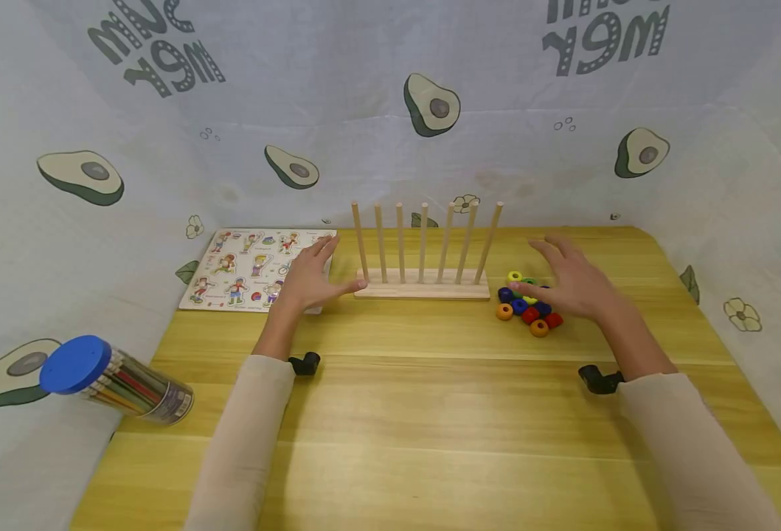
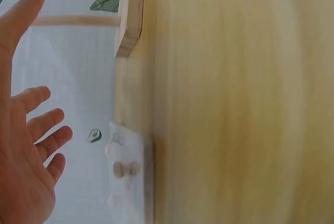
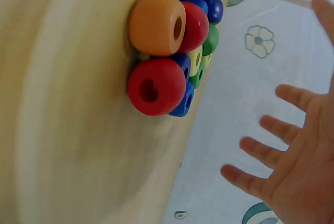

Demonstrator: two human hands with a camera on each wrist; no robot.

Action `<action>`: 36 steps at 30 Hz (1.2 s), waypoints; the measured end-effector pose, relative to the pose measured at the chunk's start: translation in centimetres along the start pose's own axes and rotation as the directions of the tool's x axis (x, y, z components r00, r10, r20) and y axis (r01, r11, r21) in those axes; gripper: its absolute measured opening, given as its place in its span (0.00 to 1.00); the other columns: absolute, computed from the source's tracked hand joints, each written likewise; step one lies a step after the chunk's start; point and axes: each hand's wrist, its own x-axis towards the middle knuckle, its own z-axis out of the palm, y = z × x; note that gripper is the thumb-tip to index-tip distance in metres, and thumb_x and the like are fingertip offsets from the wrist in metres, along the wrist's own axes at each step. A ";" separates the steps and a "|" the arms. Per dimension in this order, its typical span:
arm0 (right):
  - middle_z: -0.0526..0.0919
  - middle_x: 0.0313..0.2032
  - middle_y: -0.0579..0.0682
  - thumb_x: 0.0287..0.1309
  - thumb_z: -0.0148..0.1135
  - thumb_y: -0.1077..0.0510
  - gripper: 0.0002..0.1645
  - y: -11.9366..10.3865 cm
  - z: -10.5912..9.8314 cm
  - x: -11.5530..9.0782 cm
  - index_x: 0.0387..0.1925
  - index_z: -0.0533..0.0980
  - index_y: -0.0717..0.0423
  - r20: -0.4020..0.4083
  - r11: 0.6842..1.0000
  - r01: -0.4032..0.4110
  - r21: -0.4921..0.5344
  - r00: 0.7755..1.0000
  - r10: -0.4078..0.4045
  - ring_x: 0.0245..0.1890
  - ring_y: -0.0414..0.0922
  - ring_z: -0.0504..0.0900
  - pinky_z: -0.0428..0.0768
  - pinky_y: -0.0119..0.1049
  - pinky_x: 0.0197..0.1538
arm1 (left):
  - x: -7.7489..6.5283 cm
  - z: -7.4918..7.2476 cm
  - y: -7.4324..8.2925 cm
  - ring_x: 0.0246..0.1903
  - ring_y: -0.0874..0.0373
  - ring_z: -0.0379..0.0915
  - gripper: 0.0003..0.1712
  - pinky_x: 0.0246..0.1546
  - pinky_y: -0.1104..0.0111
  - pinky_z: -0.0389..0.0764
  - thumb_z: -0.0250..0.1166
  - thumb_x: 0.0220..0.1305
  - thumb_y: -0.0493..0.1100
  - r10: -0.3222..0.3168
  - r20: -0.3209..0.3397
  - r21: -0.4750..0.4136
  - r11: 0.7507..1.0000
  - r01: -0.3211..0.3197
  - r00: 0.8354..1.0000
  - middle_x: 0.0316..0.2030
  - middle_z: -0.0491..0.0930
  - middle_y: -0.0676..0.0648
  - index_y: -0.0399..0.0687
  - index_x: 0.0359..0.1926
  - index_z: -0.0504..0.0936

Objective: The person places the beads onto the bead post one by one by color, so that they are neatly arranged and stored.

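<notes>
Head view, left to right: I log pencil tub [image 1: 139,387], picture board [image 1: 244,276], left hand [image 1: 307,280] with grip spread, near the peg rack [image 1: 422,291] on the tabletop [image 1: 430,413]; beads [image 1: 529,315] clustered beside the rack; right hand [image 1: 577,286], grip spread, thumb overlapping them. Left wrist view adds a board knob [image 2: 119,169]; right wrist view separates thumb and beads.

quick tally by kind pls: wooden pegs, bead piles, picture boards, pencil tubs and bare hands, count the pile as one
Wooden pegs: 7
Bead pile: 1
Picture board: 1
Pencil tub: 1
Bare hands, left hand and right hand: 2
Total: 12
</notes>
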 end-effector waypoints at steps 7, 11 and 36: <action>0.58 0.73 0.73 0.67 0.59 0.29 0.57 0.8 0.7 -2.9 0.79 0.53 0.62 0.011 0.989 -0.038 0.145 0.999 0.037 0.69 0.71 0.63 0.66 0.75 0.65 | -0.4 1.9 1.1 0.80 0.40 0.49 0.62 0.76 0.40 0.58 0.73 0.54 0.71 -0.012 0.002 -0.221 0.975 0.012 1.000 0.80 0.55 0.40 0.55 0.82 0.56; 0.69 0.67 0.72 0.69 0.57 0.31 0.52 1.4 1.3 -4.6 0.75 0.60 0.66 0.005 0.973 -0.078 0.216 0.997 0.079 0.62 0.69 0.73 0.75 0.69 0.58 | -0.5 2.7 1.5 0.75 0.40 0.59 0.57 0.74 0.44 0.64 0.76 0.57 0.65 -0.028 0.039 -0.259 0.965 0.038 0.999 0.77 0.62 0.39 0.50 0.80 0.60; 0.85 0.48 0.63 0.70 0.60 0.35 0.40 3.4 4.9 -7.1 0.60 0.78 0.68 -0.044 0.949 -0.145 0.280 0.986 0.164 0.47 0.56 0.81 0.78 0.39 0.46 | 0.1 5.4 1.9 0.63 0.43 0.75 0.40 0.63 0.53 0.79 0.70 0.69 0.50 0.005 0.029 -0.339 0.941 0.005 1.000 0.76 0.65 0.41 0.41 0.75 0.68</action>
